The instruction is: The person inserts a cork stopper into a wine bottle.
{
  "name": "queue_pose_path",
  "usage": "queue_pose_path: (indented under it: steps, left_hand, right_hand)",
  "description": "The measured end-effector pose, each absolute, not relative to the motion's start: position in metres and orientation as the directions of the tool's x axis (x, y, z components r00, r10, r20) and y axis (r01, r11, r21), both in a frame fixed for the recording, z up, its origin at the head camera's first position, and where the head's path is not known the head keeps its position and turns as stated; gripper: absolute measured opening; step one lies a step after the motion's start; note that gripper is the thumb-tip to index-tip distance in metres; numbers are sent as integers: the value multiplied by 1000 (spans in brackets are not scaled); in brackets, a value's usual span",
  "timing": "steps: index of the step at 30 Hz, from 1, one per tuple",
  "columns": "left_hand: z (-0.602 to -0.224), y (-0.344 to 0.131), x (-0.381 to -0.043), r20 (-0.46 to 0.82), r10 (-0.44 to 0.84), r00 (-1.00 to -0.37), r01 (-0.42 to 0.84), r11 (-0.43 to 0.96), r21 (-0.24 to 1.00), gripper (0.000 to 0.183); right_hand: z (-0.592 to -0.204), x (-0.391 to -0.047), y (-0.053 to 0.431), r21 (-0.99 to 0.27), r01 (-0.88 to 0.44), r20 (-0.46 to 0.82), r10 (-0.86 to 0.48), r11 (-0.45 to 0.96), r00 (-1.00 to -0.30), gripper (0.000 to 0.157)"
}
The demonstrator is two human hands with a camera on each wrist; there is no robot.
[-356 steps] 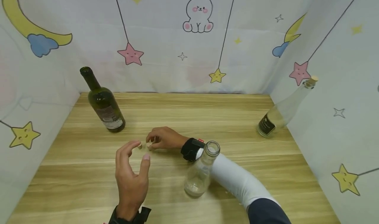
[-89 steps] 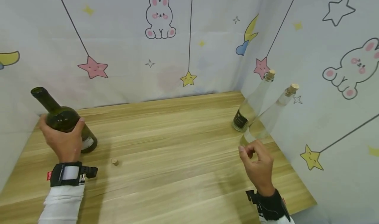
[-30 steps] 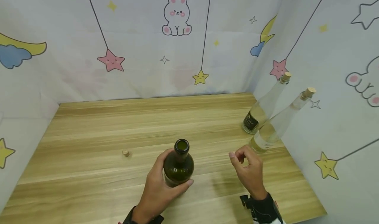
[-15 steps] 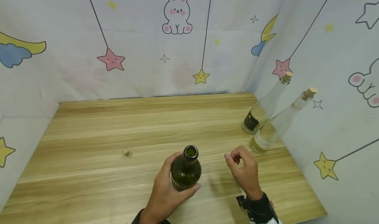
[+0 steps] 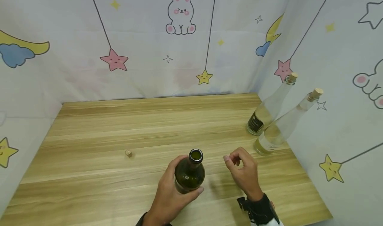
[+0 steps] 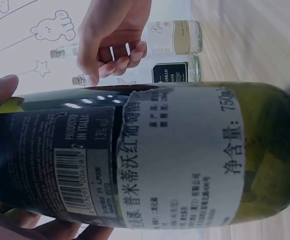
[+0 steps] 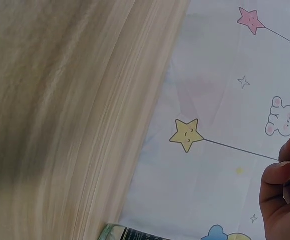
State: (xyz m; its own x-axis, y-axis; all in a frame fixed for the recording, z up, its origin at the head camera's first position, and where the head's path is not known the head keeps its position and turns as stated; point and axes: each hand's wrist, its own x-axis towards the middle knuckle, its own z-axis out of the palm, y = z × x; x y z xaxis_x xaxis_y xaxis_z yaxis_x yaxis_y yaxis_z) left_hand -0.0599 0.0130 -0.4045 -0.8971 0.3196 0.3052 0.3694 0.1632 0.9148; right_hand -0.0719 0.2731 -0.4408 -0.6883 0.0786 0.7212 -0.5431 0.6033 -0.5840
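Lower centre: my left hand (image 5: pixel 167 199) grips the green bottle (image 5: pixel 190 174); my right hand (image 5: pixel 243 174), loosely curled and empty, hovers just right of it.

You have three bottles on the tabletop (image 5: pixel 89 126): one dark green bottle (image 5: pixel 190 172) with an open mouth, and two clear corked bottles (image 5: pixel 269 111) (image 5: pixel 284 126) at the right edge; you have one loose cork (image 5: pixel 128 153); and your two hands (image 5: pixel 167 192) (image 5: pixel 243 172) are in view.
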Motion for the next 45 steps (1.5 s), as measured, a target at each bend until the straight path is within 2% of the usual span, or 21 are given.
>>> queue_pose_path:
  steps: [13, 17, 21, 25, 29, 36, 41, 45]
  left_hand:
    - [-407, 13, -55, 292, 290, -911, 355, 196, 914, 96]
    - [-409, 12, -55, 284, 278, -918, 345, 200, 917, 96]
    - [-412, 12, -55, 284, 288, -914, 346, 191, 919, 96]
    - [-415, 11, -53, 339, 310, -888, 409, 195, 891, 104]
    - [-415, 8, -52, 465, 294, -835, 521, 151, 840, 110]
    - [-409, -4, -56, 651, 194, -734, 669, 36, 743, 73]
    - [-407, -10, -57, 676, 134, -725, 686, 50, 726, 61]
    - [-407, -16, -55, 667, 112, -737, 675, 68, 735, 54]
  right_hand:
    - [-424, -103, 243, -610, -532, 646, -21, 588, -763, 20]
    - [-413, -125, 222, -615, -538, 574, -139, 576, -807, 16]
    - [-405, -151, 198, -621, -579, 468, -342, 529, -815, 10]
    - [-406, -177, 172, -642, -598, 343, -517, 481, -784, 13]
    - [-419, -202, 144, -628, -620, 225, -654, 470, -723, 15]
    - [-441, -238, 105, -536, -656, 67, -747, 532, -661, 28]
    - [-458, -257, 81, -533, -670, 11, -787, 518, -617, 42]
    - [-465, -267, 64, -568, -681, 7, -824, 463, -567, 45]
